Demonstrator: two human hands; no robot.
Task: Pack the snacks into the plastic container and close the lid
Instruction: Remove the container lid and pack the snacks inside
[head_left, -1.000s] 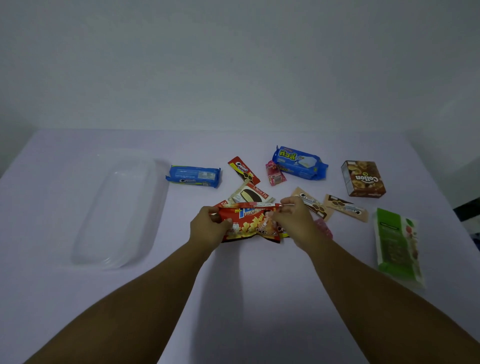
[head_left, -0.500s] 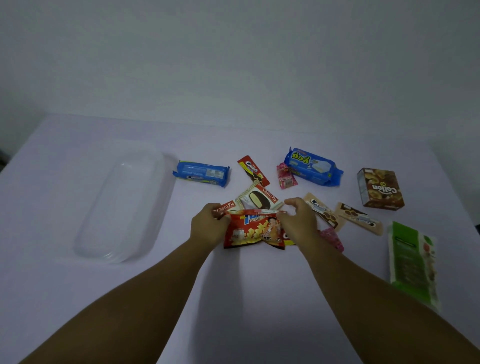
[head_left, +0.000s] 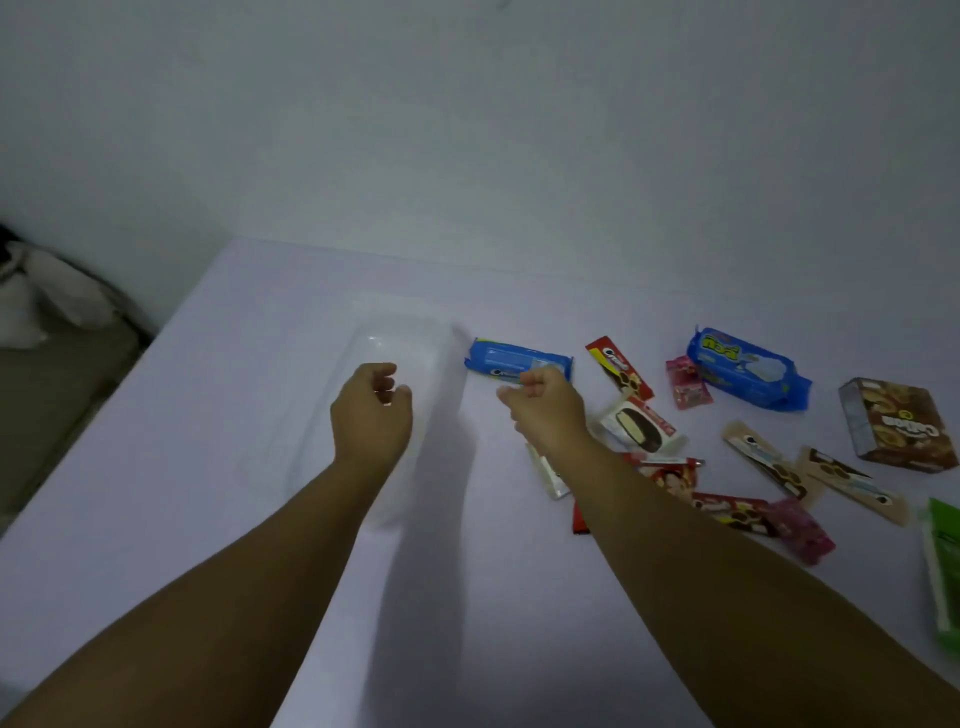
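A: Step? Your left hand and right hand, loosely curled, empty, reach toward the clear plastic container, still lidded.

B: Next, lift the lid; snacks lie right of it.

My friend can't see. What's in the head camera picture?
Two bare hands, left hand and right hand, reach over a white table toward a clear plastic container. Colourful snack packets, including a blue packet, lie scattered to the right.
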